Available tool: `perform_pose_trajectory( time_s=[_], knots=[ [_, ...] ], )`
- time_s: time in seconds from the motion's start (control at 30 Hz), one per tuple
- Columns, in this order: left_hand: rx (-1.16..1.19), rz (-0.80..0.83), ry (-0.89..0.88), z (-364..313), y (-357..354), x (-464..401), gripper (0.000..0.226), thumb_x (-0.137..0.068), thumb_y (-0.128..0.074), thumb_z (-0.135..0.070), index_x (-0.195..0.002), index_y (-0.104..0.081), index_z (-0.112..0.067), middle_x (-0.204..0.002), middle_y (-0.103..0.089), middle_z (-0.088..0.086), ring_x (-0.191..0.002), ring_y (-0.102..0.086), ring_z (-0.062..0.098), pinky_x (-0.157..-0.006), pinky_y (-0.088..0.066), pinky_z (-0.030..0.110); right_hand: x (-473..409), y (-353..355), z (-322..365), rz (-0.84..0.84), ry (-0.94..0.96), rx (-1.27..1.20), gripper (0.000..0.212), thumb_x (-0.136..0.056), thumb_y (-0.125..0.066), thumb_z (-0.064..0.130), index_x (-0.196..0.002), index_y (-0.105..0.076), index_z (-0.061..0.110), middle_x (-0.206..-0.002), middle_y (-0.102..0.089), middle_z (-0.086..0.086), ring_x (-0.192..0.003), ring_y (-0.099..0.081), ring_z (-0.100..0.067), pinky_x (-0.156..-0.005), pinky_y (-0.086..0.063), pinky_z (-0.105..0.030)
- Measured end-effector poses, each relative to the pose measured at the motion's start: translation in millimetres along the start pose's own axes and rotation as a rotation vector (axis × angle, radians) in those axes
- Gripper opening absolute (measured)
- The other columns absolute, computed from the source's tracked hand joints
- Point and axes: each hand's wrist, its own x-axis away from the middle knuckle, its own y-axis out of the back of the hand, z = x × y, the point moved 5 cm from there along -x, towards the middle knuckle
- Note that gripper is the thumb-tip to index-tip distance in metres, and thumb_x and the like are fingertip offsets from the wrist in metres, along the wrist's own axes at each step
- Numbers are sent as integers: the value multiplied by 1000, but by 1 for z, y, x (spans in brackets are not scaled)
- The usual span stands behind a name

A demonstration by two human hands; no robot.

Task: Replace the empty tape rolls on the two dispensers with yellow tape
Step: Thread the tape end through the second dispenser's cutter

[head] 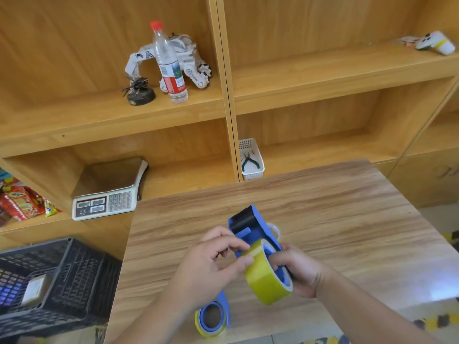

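A blue tape dispenser (250, 227) with a black toothed blade is held above the wooden table (335, 207). A roll of yellow tape (267, 279) sits on its blue hub. My right hand (298, 270) grips the dispenser's handle end behind the roll. My left hand (211, 263) pinches the roll's top edge between thumb and forefinger. A second blue dispenser (213, 316), also carrying yellow tape, lies on the table under my left forearm, partly hidden. A clear, empty-looking ring (275, 229) shows behind the held dispenser.
Wooden shelves stand behind the table. They hold a water bottle (169, 63), a white toy robot (188, 60), a weighing scale (109, 192) and a white basket with pliers (250, 160). A black crate (57, 284) sits at the lower left.
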Motion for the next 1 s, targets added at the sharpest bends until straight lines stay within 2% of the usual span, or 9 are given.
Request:
perform_pose_trajectory(
  time_s=[0.1, 0.2, 0.37, 0.5, 0.6, 0.7, 0.77, 0.87, 1.0],
  knots=[
    [-46, 119, 26, 5, 2, 5, 33, -77, -78, -52, -108, -77, -43, -102, -64, -19, -85, -58, 10, -73, -43, 15, 4, -1, -3, 2, 2, -14, 52, -62, -48, -8, -111, -65, -10, -83, -70, -18, -70, -69, -26, -58, -55, -31],
    [-44, 169, 22, 6, 4, 9, 23, -83, -83, -36, -105, -81, -37, -95, -69, -22, -79, -63, 6, -71, -50, 20, 4, 1, -12, 2, -40, 36, 62, -63, -51, -7, -125, -56, -15, -93, -68, -21, -78, -69, -29, -64, -56, -33],
    [-43, 161, -13, 5, 5, 16, 18, -86, -83, -22, -101, -84, -32, -89, -72, -19, -75, -65, 8, -71, -49, 15, 8, -6, -20, 34, -63, 4, 50, -64, -49, -8, -112, -64, -8, -81, -70, -16, -70, -69, -26, -59, -55, -32],
    [-63, 142, -43, 6, 6, 22, 17, -87, -81, -19, -101, -83, -30, -88, -73, -16, -75, -66, 8, -72, -48, 13, 7, -7, -25, 29, -69, 6, 53, -65, -50, -8, -117, -61, -13, -83, -69, -16, -72, -68, -26, -60, -55, -33],
    [-86, 128, -63, 6, 5, 26, 13, -87, -78, -21, -97, -83, -29, -84, -71, -17, -72, -65, 7, -70, -48, 13, 9, -13, -26, 39, -77, 15, 40, -66, -48, -8, -100, -67, -4, -77, -69, -14, -67, -68, -24, -58, -54, -31],
    [-128, 115, -74, 5, 3, 29, 15, -88, -74, -17, -93, -81, -28, -82, -70, -13, -71, -62, 7, -68, -48, 16, 9, -14, -30, 37, -84, 18, 44, -66, -49, -7, -106, -66, -4, -79, -68, -13, -69, -67, -24, -58, -54, -31],
    [-173, 101, -76, 3, 3, 31, 21, -90, -70, -12, -93, -78, -31, -86, -69, -12, -74, -61, 8, -66, -47, 18, 9, -16, -32, 40, -90, 21, 46, -66, -49, -7, -109, -64, -4, -78, -68, -13, -68, -67, -23, -58, -53, -30],
    [-203, 99, -106, -5, 0, 34, 31, -92, -66, -8, -104, -69, -37, -98, -63, -17, -80, -61, 9, -68, -49, 22, 9, -18, -32, 49, -90, 18, 46, -67, -48, -7, -110, -64, -4, -76, -68, -12, -65, -66, -23, -57, -53, -29],
    [-250, 98, -175, -10, -4, 40, 44, -96, -62, -2, -116, -68, -40, -113, -60, -21, -86, -62, 8, -70, -41, 11, 11, -21, -31, 84, -89, 12, 43, -70, -47, -7, -109, -63, -3, -77, -69, -11, -66, -67, -23, -58, -54, -31]
  ],
)
